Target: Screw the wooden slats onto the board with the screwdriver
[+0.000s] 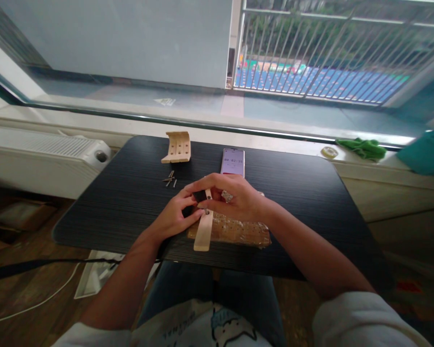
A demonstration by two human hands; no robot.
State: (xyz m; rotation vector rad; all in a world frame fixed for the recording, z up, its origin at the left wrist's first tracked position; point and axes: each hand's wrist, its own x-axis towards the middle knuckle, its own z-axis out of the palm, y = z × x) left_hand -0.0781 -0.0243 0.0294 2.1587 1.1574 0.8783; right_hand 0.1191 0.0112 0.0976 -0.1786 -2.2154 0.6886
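Note:
A pale wooden strip (203,233) with holes lies across a brown block (244,232) wrapped in clear tape, near the table's front edge. My left hand (175,214) grips the strip's left side, thumb and fingers closed around it. Arched over the strip from the right, my right hand (235,195) has its thumb and fingers bent in, meeting the left fingers. A small metal piece shows at a hole by the right thumb tip; whether those fingers hold it is hidden. Several screws (169,179) lie loose beyond my left hand.
A curved wooden piece with holes (180,146) stands at the back of the black table (292,193). Behind my right hand lies a phone (233,161) showing a timer. A tape roll (329,152) and green cloth (361,148) rest on the sill; a radiator (47,156) is left.

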